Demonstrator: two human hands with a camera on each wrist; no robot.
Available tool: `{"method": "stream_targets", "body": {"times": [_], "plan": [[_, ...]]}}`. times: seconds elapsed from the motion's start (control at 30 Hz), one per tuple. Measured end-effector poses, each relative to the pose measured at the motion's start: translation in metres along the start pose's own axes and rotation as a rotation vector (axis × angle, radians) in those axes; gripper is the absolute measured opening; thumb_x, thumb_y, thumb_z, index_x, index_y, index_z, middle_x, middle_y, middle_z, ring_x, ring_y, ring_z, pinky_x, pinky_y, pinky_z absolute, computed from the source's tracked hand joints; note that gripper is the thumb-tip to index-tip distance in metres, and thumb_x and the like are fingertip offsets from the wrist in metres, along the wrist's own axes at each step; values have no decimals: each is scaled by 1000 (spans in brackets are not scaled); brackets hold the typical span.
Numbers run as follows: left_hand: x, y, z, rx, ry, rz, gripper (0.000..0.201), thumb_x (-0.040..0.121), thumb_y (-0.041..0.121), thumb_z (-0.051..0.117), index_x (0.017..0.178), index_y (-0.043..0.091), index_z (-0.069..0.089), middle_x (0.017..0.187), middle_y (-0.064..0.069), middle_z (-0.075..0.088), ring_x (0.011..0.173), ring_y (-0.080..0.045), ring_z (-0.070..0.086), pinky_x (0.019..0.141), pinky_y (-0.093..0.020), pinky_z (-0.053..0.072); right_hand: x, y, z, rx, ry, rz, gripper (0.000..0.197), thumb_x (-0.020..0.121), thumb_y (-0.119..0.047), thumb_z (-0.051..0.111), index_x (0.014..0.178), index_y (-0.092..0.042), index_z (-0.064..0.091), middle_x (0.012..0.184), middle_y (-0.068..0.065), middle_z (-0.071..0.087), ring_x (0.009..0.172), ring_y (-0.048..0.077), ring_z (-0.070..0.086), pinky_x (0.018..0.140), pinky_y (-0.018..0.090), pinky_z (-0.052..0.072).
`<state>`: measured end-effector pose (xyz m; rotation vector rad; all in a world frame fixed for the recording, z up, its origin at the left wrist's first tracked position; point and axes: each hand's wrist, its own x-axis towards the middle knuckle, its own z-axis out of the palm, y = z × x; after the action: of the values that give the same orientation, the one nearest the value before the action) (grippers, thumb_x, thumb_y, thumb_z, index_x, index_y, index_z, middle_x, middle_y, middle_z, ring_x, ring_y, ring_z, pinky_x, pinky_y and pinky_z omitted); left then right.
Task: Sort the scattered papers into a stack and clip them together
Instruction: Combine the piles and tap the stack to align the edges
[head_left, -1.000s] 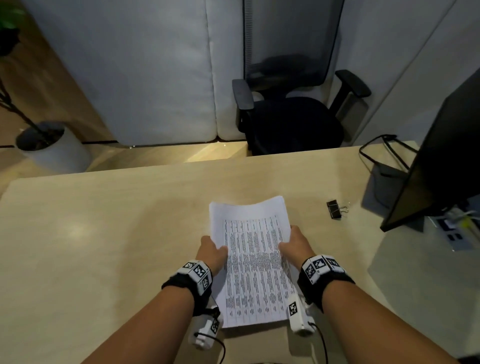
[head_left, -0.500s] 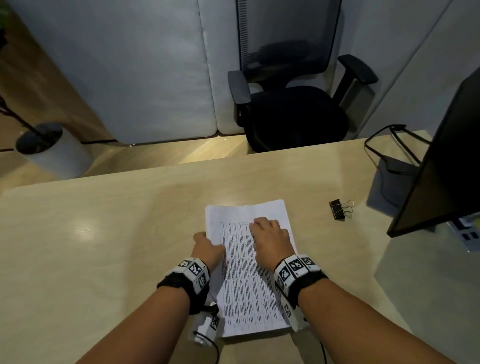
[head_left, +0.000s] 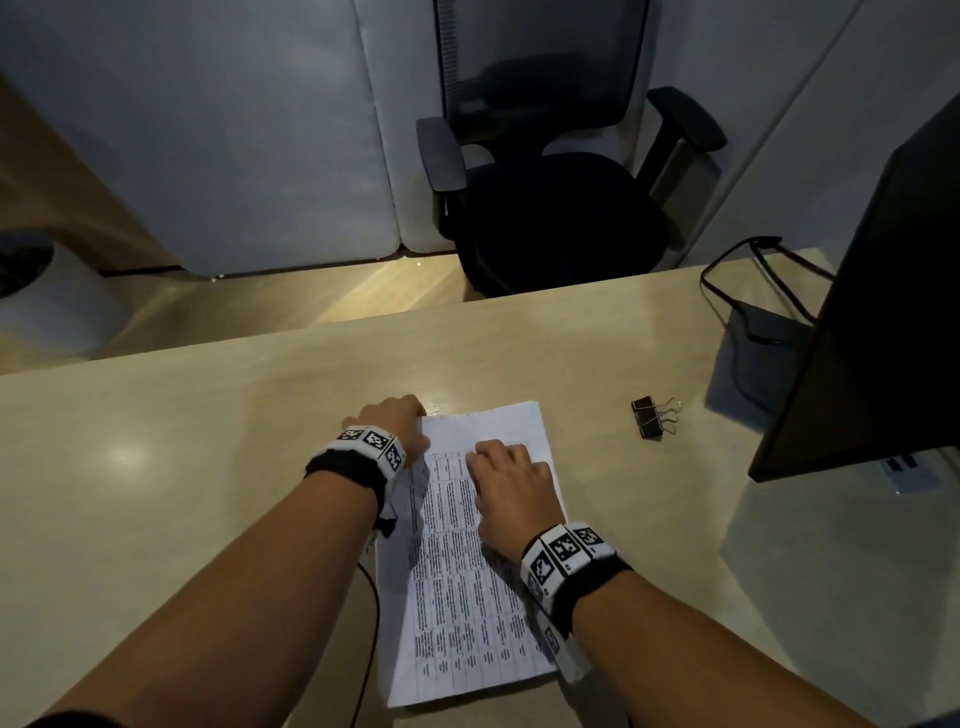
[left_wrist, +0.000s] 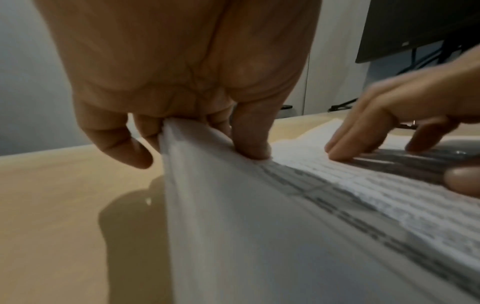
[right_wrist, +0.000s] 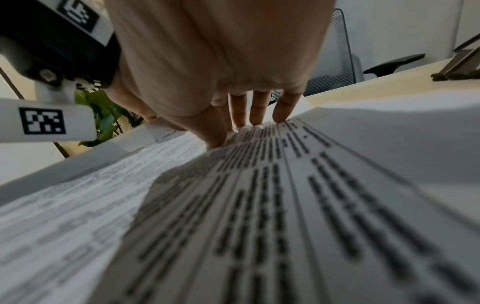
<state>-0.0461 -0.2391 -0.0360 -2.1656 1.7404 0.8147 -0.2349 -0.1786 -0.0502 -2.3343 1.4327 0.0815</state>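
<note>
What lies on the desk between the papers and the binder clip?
Nothing: in the head view only bare desk separates the right edge of the papers from the binder clip, which lies untouched.

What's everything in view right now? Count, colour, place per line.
paper stack: one, white with printed tables, lying on the desk in front of the person
binder clip: one, black with silver handles, on the desk right of the stack, apart from it
desk: one, light wood
monitor: one, black, right edge of the desk
office chair: one, black, beyond the desk
potted plant: one, green, seen in the right wrist view
left hand: grips the stack's far left corner
right hand: fingers flat on the top sheet
</note>
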Motion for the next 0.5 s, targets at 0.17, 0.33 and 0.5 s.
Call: {"method": "stream_targets", "body": {"times": [0.17, 0.33, 0.5], "plan": [[0, 6, 24, -1, 125, -109, 34, 90, 29, 58, 122, 25, 47, 118, -4, 56, 109, -28, 50, 84, -40, 42, 6, 0, 0, -13, 41, 10, 45, 80, -14, 61, 122, -23, 50, 130, -5, 44, 114, 23, 42, 85, 39, 37], [1, 6, 27, -32, 156, -92, 31, 90, 24, 58, 118, 22, 46, 113, -7, 56, 104, -29, 49, 74, -38, 43, 17, 28, -15, 117, 230, 240, 20, 94, -18, 48, 108, -20, 62, 112, 0, 55, 104, 21, 50, 84, 35, 41], [3, 2, 29, -88, 152, -68, 31, 91, 20, 56, 120, 19, 46, 111, -10, 57, 103, -32, 47, 78, -41, 49, 12, 79, -26, 186, 550, 678, 35, 89, -16, 56, 120, -30, 56, 134, -3, 42, 125, 23, 33, 101, 42, 35]]}}
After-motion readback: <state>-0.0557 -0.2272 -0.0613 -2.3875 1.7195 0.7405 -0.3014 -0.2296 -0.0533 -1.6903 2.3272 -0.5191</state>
